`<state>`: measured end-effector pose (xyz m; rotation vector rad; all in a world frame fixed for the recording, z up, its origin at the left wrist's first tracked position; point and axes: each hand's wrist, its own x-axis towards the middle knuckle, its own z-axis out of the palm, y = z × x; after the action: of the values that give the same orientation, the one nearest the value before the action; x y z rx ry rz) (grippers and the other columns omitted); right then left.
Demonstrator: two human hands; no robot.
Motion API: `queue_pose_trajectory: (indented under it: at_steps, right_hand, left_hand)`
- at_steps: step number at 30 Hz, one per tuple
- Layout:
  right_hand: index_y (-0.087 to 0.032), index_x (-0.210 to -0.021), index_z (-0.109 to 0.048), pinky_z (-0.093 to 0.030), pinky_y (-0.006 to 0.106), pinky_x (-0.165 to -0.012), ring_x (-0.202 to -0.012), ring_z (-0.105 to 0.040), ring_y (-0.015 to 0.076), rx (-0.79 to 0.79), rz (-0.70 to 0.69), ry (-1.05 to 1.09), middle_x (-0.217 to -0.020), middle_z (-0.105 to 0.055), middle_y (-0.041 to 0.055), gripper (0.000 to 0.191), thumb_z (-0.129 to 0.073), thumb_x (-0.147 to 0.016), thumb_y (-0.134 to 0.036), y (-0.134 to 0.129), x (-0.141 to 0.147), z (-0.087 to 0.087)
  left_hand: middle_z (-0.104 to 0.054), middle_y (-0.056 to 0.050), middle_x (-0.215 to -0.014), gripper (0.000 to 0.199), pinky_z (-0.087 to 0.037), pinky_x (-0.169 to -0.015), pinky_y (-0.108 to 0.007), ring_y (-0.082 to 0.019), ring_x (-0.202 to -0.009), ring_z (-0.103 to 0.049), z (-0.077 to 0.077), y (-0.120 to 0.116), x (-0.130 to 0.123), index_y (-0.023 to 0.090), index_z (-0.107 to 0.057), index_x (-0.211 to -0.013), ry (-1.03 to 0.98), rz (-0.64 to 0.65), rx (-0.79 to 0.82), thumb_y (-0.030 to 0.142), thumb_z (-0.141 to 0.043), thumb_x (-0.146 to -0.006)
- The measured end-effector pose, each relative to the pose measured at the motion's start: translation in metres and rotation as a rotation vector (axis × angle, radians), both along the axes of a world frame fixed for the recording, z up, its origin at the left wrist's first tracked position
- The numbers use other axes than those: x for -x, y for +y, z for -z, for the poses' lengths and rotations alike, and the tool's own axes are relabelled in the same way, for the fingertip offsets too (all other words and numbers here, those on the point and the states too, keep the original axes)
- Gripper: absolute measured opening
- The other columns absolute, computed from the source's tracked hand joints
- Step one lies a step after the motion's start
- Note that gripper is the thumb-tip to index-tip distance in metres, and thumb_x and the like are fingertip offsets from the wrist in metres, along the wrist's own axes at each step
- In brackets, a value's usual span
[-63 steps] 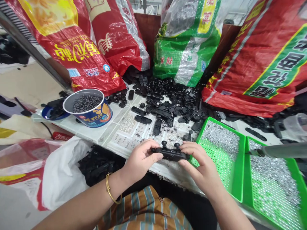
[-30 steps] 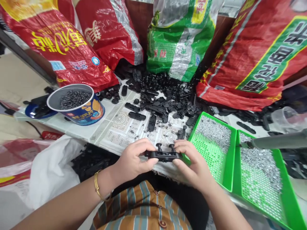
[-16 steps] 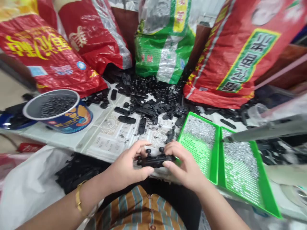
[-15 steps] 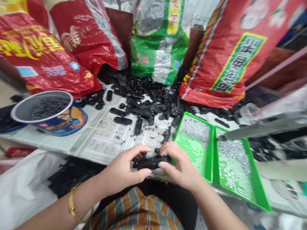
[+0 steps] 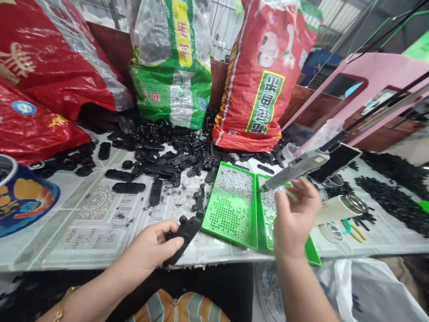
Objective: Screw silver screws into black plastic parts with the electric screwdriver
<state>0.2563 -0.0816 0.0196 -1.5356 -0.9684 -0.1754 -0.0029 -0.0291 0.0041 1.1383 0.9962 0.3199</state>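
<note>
My left hand (image 5: 152,246) grips a long black plastic part (image 5: 182,241) with rounded ends, thumb on top. A small round black knob shows at its upper edge. The part is tilted above the table's front edge. My right hand (image 5: 296,214) is raised over the right green tray (image 5: 313,252), its fingers apart and curved, with nothing seen in them. Just beyond its fingertips lies a grey electric screwdriver (image 5: 295,170), its tip over the tray's small silver screws (image 5: 270,197). Whether the fingers touch the screwdriver, I cannot tell.
A left green tray (image 5: 231,223) also holds silver screws. Black plastic parts (image 5: 167,165) are heaped before a green sack (image 5: 170,98) and red sacks (image 5: 254,89). A blue tub (image 5: 27,201) stands left; a pale flask (image 5: 342,208) and a phone (image 5: 335,163) lie right.
My right hand has let go of the black plastic part and moved right toward the screwdriver. My left hand keeps the part, now tilted and further left in view. The view has swung right.
</note>
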Motion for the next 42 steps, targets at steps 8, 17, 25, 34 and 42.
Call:
queue_pose_trajectory:
  at_steps: [8,17,25,34,42]
  right_hand:
    - [-0.017,-0.099,-0.053,-0.044,0.044,-0.074,-0.072,-0.059,0.0215,0.284,0.23,0.163,-0.079,-0.063,0.0052,0.049,-0.071,-0.061,-0.044,0.021,-0.061,-0.003]
    - [-0.016,-0.097,-0.055,-0.041,0.027,-0.051,-0.05,-0.051,0.0117,-0.12,-0.222,0.441,-0.057,-0.053,-0.0037,0.026,-0.058,-0.075,-0.03,-0.005,0.006,-0.012]
    - [-0.017,-0.087,-0.055,-0.039,0.028,-0.042,-0.04,-0.048,0.0127,-0.277,-0.299,0.398,-0.047,-0.047,-0.0042,0.032,-0.043,-0.08,-0.046,0.012,0.024,0.021]
    - [-0.017,-0.085,-0.051,-0.037,0.027,-0.04,-0.036,-0.046,0.012,-0.279,-0.224,0.363,-0.045,-0.046,-0.0056,0.034,-0.041,-0.079,-0.049,0.032,0.016,0.032]
    - [-0.017,-0.084,-0.05,-0.038,0.027,-0.04,-0.036,-0.045,0.0118,-0.246,-0.211,0.392,-0.044,-0.046,-0.0062,0.035,-0.042,-0.078,-0.05,0.035,0.014,0.039]
  left_hand:
    - [-0.057,0.001,-0.08,0.018,-0.044,-0.063,-0.024,-0.011,-0.064,-0.058,0.012,-0.019,-0.025,0.016,-0.056,-0.084,-0.196,-0.206,0.318,0.031,-0.06,-0.075]
    - [-0.064,-0.005,-0.088,0.022,-0.046,-0.064,-0.026,-0.014,-0.068,-0.063,0.017,-0.021,-0.039,0.015,-0.056,-0.087,-0.174,-0.311,0.296,0.029,-0.062,-0.072]
    - [-0.065,-0.009,-0.097,0.022,-0.042,-0.057,-0.024,-0.012,-0.064,-0.061,0.022,-0.022,-0.038,0.014,-0.055,-0.088,-0.187,-0.377,0.301,0.03,-0.06,-0.074]
    - [-0.065,-0.007,-0.094,0.021,-0.039,-0.055,-0.022,-0.01,-0.062,-0.059,0.02,-0.02,-0.037,0.014,-0.053,-0.085,-0.173,-0.41,0.309,0.029,-0.06,-0.073]
    - [-0.065,-0.005,-0.086,0.02,-0.04,-0.056,-0.022,-0.011,-0.064,-0.06,0.02,-0.019,-0.036,0.014,-0.052,-0.084,-0.164,-0.421,0.309,0.029,-0.06,-0.073]
